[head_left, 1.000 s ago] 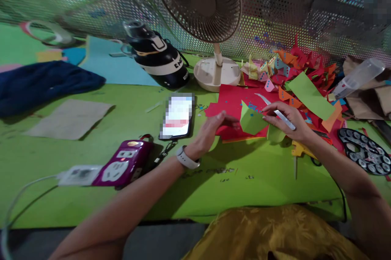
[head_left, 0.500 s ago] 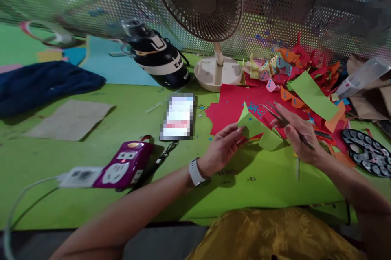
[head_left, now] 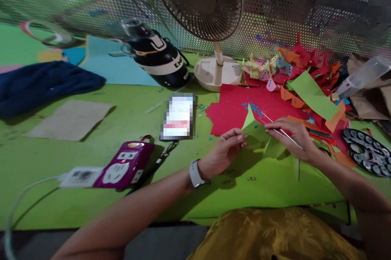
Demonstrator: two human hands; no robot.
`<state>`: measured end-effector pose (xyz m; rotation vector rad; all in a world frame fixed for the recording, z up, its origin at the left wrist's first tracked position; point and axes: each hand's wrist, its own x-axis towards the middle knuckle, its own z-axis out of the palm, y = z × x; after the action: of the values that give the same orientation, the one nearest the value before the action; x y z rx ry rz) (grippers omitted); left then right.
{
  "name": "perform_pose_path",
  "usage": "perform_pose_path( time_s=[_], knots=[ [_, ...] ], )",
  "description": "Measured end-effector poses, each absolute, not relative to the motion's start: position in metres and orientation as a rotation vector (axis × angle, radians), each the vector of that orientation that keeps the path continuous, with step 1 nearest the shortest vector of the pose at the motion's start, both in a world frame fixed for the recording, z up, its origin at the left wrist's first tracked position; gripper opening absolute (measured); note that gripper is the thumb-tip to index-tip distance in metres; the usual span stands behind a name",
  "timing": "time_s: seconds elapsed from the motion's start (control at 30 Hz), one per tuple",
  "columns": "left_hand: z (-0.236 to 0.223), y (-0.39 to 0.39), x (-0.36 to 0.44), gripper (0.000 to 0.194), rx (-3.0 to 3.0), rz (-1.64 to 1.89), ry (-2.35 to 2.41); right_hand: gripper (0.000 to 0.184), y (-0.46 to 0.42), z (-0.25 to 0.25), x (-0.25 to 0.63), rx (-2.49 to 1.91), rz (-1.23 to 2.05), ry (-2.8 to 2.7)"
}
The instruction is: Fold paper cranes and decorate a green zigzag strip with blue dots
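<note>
A folded piece of green paper (head_left: 255, 133) with a blue dot on it is pinched at its left edge by my left hand (head_left: 224, 150), which wears a watch (head_left: 196, 173). My right hand (head_left: 291, 136) grips a pair of metal tweezers (head_left: 282, 132) and has its fingertips at the paper's right side. The tweezers' tips point up and left, over the red paper (head_left: 232, 101). Small blue dots (head_left: 253, 109) lie scattered on that red sheet, just behind the folded piece.
Behind stand a fan (head_left: 218, 73) and a black bottle (head_left: 165, 64). A phone (head_left: 177, 115) and a purple power strip (head_left: 122, 164) lie to the left. On the right are a pile of folded paper pieces (head_left: 301, 58), a black palette (head_left: 366, 152) and a clear plastic cup (head_left: 365, 75).
My left hand has moved from beside the green paper to pinch its left edge. My right hand drew away with the tweezers, then came back to the paper's right side.
</note>
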<state>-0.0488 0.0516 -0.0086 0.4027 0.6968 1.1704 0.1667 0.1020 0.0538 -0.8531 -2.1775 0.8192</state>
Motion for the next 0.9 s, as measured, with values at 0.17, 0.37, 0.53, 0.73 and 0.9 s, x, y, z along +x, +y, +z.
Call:
perform_pose_path(
  time_s=[0.17, 0.37, 0.53, 0.73, 0.9],
  knots=[
    [-0.011, 0.054, -0.047, 0.025, 0.395, 1.051, 0.568, 0.02, 0.123, 0.057, 0.168, -0.692, 0.936, -2.365],
    [-0.009, 0.051, -0.044, 0.029, 0.359, 1.047, 0.514, 0.022, 0.133, 0.051, 0.157, -0.67, 0.718, -2.411],
    [-0.012, 0.054, -0.05, 0.026, 0.232, 1.124, 0.543, 0.033, 0.12, 0.058, 0.159, -0.708, 0.458, -2.179],
    [-0.021, 0.054, -0.044, 0.018, 0.165, 1.238, 0.62, 0.045, 0.089, 0.057, 0.167, -0.556, 0.433, -2.214],
    [-0.01, 0.047, -0.038, 0.02, 0.247, 1.254, 0.666, 0.047, 0.079, 0.054, 0.161, -0.441, 0.344, -2.193]
  ],
)
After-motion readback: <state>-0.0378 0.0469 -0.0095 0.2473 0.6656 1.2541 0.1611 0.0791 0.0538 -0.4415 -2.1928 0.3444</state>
